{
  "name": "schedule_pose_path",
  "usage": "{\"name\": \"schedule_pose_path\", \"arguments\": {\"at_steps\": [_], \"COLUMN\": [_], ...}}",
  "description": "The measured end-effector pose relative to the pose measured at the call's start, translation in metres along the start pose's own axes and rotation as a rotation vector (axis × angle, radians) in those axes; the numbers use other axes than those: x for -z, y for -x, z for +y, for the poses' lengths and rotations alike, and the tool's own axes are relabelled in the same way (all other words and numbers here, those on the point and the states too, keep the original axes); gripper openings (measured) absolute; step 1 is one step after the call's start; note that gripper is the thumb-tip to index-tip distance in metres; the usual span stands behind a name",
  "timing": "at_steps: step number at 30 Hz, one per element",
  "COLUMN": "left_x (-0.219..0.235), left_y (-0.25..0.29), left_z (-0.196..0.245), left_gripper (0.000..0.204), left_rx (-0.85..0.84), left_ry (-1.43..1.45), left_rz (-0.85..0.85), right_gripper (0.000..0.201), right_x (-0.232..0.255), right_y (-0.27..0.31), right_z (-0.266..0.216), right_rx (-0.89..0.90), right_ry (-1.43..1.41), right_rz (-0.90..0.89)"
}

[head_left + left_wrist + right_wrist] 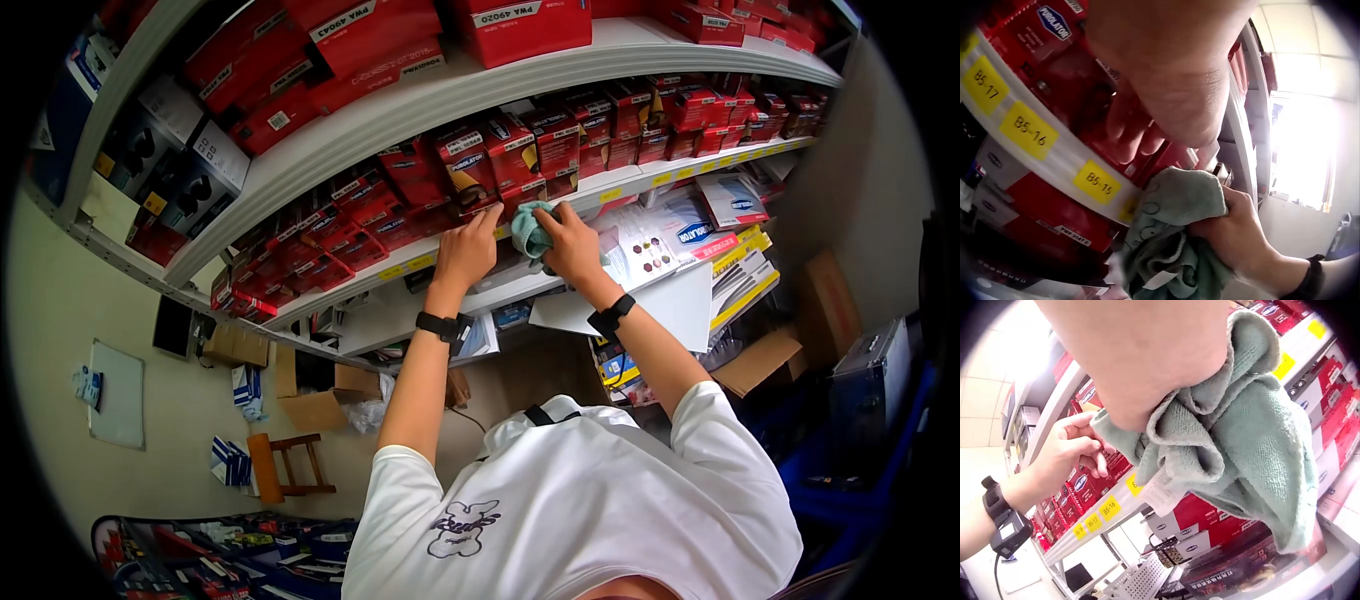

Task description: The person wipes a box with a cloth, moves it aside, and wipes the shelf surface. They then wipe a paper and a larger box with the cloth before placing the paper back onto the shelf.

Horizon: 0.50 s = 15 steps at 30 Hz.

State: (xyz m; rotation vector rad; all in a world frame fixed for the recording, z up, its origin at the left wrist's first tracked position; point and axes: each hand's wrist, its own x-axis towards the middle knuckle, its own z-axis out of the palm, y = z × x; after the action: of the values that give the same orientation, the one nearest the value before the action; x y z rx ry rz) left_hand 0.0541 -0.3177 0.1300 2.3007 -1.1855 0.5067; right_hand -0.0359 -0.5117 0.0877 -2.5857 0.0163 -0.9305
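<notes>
A green cloth [532, 232] is bunched in my right hand [575, 248], at the front edge of a shelf lined with red boxes [465, 168]. In the right wrist view the cloth [1260, 444] hangs in folds with a white tag. My left hand [468, 250] is just left of it, fingers reaching to the boxes' lower front; the left wrist view shows its fingers [1127, 134] loosely bent in front of a red box, holding nothing. Whether they touch the box is unclear.
Yellow labels [1029, 139] run along the white shelf edge. Larger red boxes [520, 30] stand on the shelf above. Below right lie a white panel [670, 305] and yellow packs [745, 275]. An open carton [765, 365] stands lower right.
</notes>
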Motion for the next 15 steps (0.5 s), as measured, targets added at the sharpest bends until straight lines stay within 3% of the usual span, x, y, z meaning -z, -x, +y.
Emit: {"name": "schedule_pose_path", "arguments": {"at_steps": [3, 5, 7, 10, 13, 15], "left_x": [-0.006, -0.01, -0.012, -0.013, -0.013, -0.01], "left_y": [0.02, 0.032, 0.033, 0.035, 0.033, 0.034], "left_z": [-0.015, -0.022, -0.028, -0.036, -0.04, -0.04], "left_gripper": [0.033, 0.019, 0.012, 0.026, 0.037, 0.042], "left_rx": [-0.068, 0.077, 0.16, 0.147, 0.123, 0.137], "left_ry": [0.038, 0.083, 0.142, -0.019, 0.033, 0.072], "left_rz": [0.086, 0.287, 0.308, 0.247, 0.214, 0.19], "right_gripper": [0.065, 0.066, 0.067, 0.074, 0.075, 0.077], "right_x": [-0.007, -0.009, -0.001, -0.001, -0.004, -0.015], "right_y": [0.009, 0.013, 0.007, -0.006, -0.022, -0.02], "right_z": [-0.003, -0.008, -0.019, -0.047, -0.072, -0.076], "right_rx": [-0.011, -0.001, 0.018, 0.106, 0.193, 0.162], "right_ry": [0.036, 0.03, 0.028, -0.014, 0.029, 0.06], "right_rz": [0.012, 0.02, 0.033, 0.075, 0.118, 0.068]}}
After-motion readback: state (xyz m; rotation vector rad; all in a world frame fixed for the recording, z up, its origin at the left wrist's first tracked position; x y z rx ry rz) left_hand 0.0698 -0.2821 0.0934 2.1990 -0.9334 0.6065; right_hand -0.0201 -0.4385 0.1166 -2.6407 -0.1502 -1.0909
